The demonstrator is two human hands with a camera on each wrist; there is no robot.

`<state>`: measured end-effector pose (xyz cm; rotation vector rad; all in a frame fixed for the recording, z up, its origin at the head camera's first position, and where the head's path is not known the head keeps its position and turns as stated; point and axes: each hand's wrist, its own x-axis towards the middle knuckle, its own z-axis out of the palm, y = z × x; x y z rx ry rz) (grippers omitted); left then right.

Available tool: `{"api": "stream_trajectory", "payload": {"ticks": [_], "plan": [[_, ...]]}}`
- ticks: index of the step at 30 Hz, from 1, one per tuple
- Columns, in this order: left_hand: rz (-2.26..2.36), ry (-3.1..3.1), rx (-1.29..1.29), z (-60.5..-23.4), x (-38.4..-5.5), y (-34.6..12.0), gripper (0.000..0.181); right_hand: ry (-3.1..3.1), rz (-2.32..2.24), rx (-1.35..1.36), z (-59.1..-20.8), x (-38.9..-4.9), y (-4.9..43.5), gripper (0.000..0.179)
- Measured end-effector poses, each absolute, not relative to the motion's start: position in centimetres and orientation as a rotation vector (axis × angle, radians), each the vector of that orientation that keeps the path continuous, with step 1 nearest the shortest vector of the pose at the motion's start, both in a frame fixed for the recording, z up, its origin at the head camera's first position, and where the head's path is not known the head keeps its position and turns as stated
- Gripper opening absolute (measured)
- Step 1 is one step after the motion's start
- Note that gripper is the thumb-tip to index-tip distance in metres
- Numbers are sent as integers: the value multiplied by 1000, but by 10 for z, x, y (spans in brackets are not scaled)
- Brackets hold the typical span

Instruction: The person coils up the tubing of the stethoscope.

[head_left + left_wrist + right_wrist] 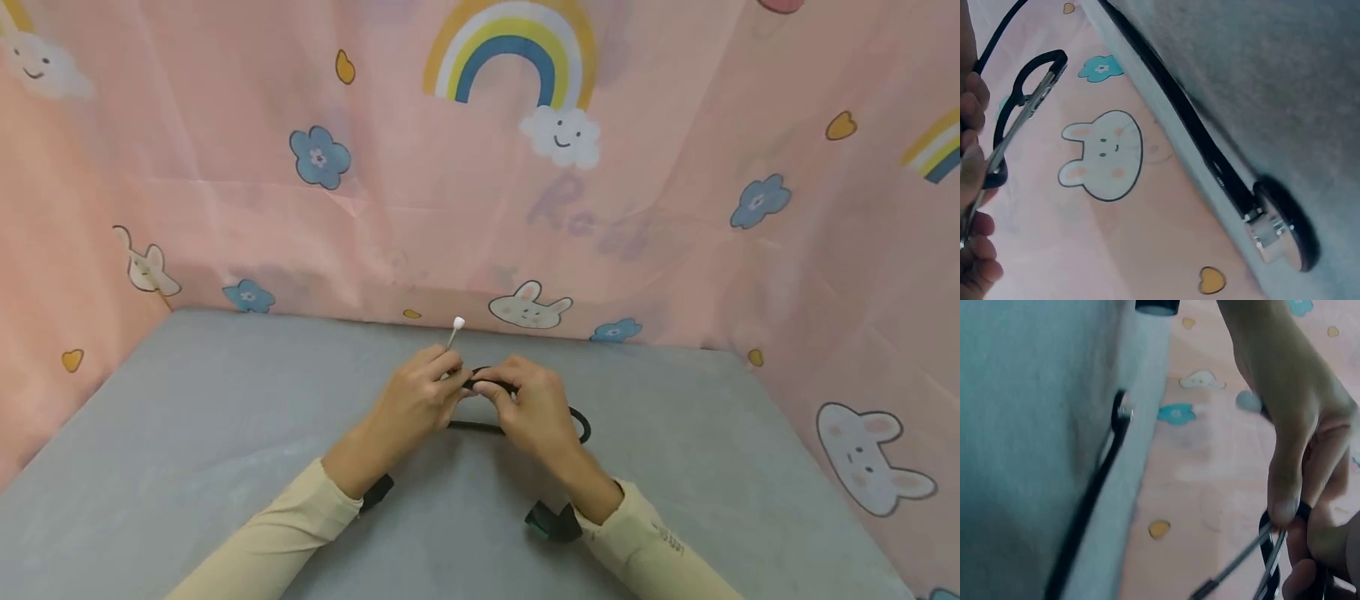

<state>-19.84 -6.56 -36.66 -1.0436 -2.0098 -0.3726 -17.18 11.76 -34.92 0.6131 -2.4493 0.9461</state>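
Note:
Both hands hold a stethoscope above the grey table. My left hand (pixel 420 390) grips its metal ear tubes, with a white ear tip (pixel 459 322) sticking up beyond the fingers. Close beside it, my right hand (pixel 538 408) pinches the black tubing between thumb and fingers. A loop of tubing (pixel 585 425) hangs out past the right hand. In the left wrist view, the chest piece (pixel 1285 228) dangles at the end of the long tube (pixel 1179 112), and the metal ear tubes (pixel 1022 115) show near the fingers. Fingers hide where tubing and metal meet.
A grey cloth-covered table (pixel 225 417) lies under the hands. Pink patterned curtains (pixel 375 233) stand around its back and sides. Dark wrist cameras (pixel 553 522) sit under both cuffs.

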Motion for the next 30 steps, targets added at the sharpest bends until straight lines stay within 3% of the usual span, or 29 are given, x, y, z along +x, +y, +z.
{"api": "stream_trajectory", "payload": {"ticks": [5,13,19,23,30], "plan": [[-647,-2001,-1072,-368,-201,-71,12,-2414,805,737,-347,-175,128,15],[-1017,-1899,-1168,-360,-214,-79,18,-2176,727,1076,-332,-201,163,18],[-1166,-1810,-1382,-357,-217,-80,19,-2159,843,1178,-325,-209,179,14],[-1221,-1734,-1479,-358,-216,-76,22,-2204,965,1223,-325,-211,184,20],[-1297,-1716,-1493,-360,-210,-72,31,-2110,993,1165,-332,-214,181,20]]}}
